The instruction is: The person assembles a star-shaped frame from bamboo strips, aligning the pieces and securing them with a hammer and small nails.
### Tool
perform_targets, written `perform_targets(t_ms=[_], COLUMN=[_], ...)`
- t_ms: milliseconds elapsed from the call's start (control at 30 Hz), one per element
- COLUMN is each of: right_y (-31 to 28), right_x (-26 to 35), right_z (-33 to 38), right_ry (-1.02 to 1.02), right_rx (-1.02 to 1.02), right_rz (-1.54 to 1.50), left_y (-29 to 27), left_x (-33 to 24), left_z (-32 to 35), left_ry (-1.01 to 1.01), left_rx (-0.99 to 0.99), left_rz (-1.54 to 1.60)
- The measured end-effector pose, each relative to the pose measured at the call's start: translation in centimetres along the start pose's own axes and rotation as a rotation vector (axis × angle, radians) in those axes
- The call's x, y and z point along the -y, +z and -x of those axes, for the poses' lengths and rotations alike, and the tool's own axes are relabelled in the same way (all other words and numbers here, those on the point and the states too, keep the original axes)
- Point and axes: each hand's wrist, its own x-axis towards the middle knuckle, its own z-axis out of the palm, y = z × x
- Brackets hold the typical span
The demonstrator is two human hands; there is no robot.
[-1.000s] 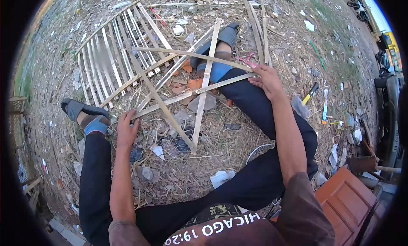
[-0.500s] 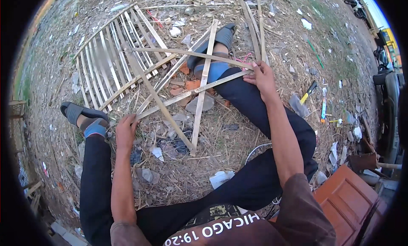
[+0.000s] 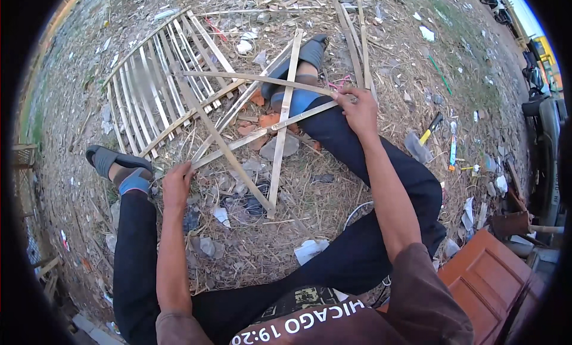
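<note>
I sit on littered ground with both legs spread in dark trousers. Between them lies a loose frame of crossed bamboo strips (image 3: 250, 136). My left hand (image 3: 177, 184) grips the near end of one long strip by my left foot (image 3: 113, 166). My right hand (image 3: 357, 109) closes on the far ends of two strips where they meet above my right shin. One upright strip (image 3: 285, 115) crosses the others towards my right foot (image 3: 304, 59).
A panel of parallel bamboo slats (image 3: 149, 89) lies beyond the frame at the left. A yellow-handled tool (image 3: 430, 129) and scattered litter lie at the right. A brown wooden panel (image 3: 488, 279) sits at lower right. More bamboo poles (image 3: 351, 35) lie ahead.
My right hand has shifted a little up along the strips and the crossed strips have moved slightly with it. My left hand keeps its hold.
</note>
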Motion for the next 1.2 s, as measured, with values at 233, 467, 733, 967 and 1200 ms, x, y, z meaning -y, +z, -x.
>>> perform_targets(t_ms=[233, 467, 733, 967, 1200], right_y=[0.4, 0.9, 0.4, 0.6, 0.7], right_x=[-0.3, -0.7, 0.0, 0.4, -0.1], right_z=[0.0, -0.8, -0.2, -0.2, -1.2], right_ry=[0.193, 0.464, 0.427, 0.337, 0.301], right_rx=[-0.025, -0.002, -0.023, -0.047, -0.016], right_rz=[-0.195, -0.38, -0.5, -0.456, -0.542], left_y=[0.1, -0.2, 0.5, 1.3, -0.1], left_x=[0.3, -0.3, 0.4, 1.3, 1.9], left_z=[0.2, 0.3, 0.4, 0.3, 0.1], left_ry=[-0.005, -0.002, 0.024, -0.046, -0.094], left_rx=[-0.005, -0.025, -0.046, -0.058, 0.064], left_rz=[0.008, 0.016, 0.069, 0.031, 0.042])
